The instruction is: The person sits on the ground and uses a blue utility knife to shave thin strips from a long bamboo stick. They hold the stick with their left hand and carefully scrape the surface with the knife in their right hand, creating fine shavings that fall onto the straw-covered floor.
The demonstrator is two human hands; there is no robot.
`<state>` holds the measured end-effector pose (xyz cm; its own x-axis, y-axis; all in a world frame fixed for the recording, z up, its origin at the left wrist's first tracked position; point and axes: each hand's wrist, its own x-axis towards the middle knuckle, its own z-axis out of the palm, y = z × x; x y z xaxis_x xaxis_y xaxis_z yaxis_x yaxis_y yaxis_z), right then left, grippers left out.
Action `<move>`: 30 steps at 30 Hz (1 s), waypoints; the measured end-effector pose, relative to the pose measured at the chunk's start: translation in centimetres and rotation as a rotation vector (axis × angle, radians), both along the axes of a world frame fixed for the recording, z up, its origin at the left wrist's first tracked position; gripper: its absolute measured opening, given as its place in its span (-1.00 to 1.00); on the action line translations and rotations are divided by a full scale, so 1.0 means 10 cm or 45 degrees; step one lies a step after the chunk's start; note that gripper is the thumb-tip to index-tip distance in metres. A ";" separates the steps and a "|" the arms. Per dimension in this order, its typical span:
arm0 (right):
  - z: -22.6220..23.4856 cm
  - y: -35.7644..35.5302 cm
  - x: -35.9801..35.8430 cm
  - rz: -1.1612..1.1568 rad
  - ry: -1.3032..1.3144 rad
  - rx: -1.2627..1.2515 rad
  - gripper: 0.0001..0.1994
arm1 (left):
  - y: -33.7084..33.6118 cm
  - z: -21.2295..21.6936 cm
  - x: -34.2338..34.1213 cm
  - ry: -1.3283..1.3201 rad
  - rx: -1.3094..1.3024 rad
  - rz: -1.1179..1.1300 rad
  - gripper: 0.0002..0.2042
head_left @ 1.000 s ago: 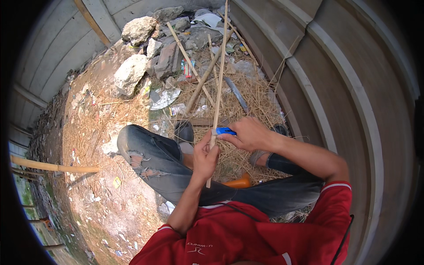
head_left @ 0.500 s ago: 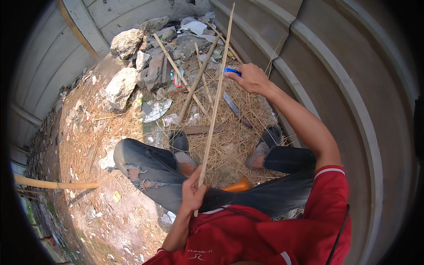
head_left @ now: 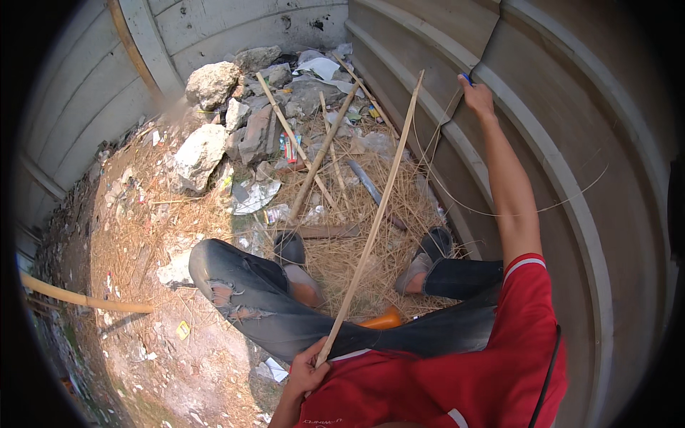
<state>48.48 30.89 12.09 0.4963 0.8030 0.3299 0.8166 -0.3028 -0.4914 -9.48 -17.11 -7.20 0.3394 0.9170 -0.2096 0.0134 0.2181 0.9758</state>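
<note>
A long, pale bamboo strip [head_left: 374, 232] slants up and to the right from my lap. Its lower end is in my left hand [head_left: 308, 371], whose fingers are closed round it near my red shirt. Out beyond the strip's far tip, my right hand [head_left: 478, 98] is raised beside the corrugated wall, apart from the strip. It grips a small blue tool [head_left: 467, 78], mostly hidden by the fingers; its blade, if any, does not show. A thin curled sliver [head_left: 457, 205] loops from near the strip across my right forearm.
Between my feet lies straw-like shavings [head_left: 349, 267] with a long dark blade [head_left: 366, 181]. Bamboo poles [head_left: 325, 153] lean near broken rocks [head_left: 200, 157]. An orange object [head_left: 384, 319] rests by my leg. The corrugated wall [head_left: 564, 107] stands close on the right; another pole [head_left: 85, 299] juts in left.
My right hand has swung up and right, away from the strip, with the blue tool. The strip's far end has tipped right and lower. A thin curled sliver now shows.
</note>
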 end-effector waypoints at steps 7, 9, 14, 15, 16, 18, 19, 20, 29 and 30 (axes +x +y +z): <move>-0.01 -0.66 -1.09 0.547 -0.058 -0.304 -0.28 | 0.68 0.33 0.29 0.125 0.024 0.206 -0.49; -0.07 -0.93 -1.37 0.664 0.016 -0.374 -0.31 | 0.89 0.34 0.36 0.074 0.160 0.256 -0.50; -0.54 -1.38 -1.57 0.835 -0.061 -0.489 -0.33 | 1.16 0.54 0.53 -0.017 0.201 0.283 -0.51; -0.58 -1.44 -1.61 0.864 -0.058 -0.563 -0.33 | 1.18 0.55 0.54 -0.019 0.226 0.277 -0.51; -0.58 -1.51 -1.69 0.858 0.042 -0.496 -0.34 | 1.20 0.54 0.56 -0.023 0.255 0.271 -0.51; -0.54 -1.60 -1.86 0.838 0.244 -0.360 -0.35 | 1.17 0.48 0.56 0.004 0.263 0.276 -0.51; -0.48 -1.58 -1.90 0.762 0.408 -0.278 -0.42 | 1.14 0.45 0.56 0.020 0.264 0.267 -0.51; -0.41 -1.51 -1.91 0.730 0.525 -0.149 -0.45 | 1.11 0.43 0.55 0.066 0.266 0.247 -0.51; -0.05 -0.35 -1.25 0.453 1.093 0.465 -0.44 | 0.70 0.25 0.51 0.324 0.483 0.086 -0.49; -0.01 -0.27 -1.23 0.476 1.142 0.516 -0.45 | 0.67 0.25 0.49 0.351 0.493 0.075 -0.49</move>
<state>36.22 28.17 11.99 0.4349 0.8673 0.2422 0.1112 0.2152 -0.9702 -4.55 -10.42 -4.67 0.2643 0.9614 0.0766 0.2819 -0.1530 0.9472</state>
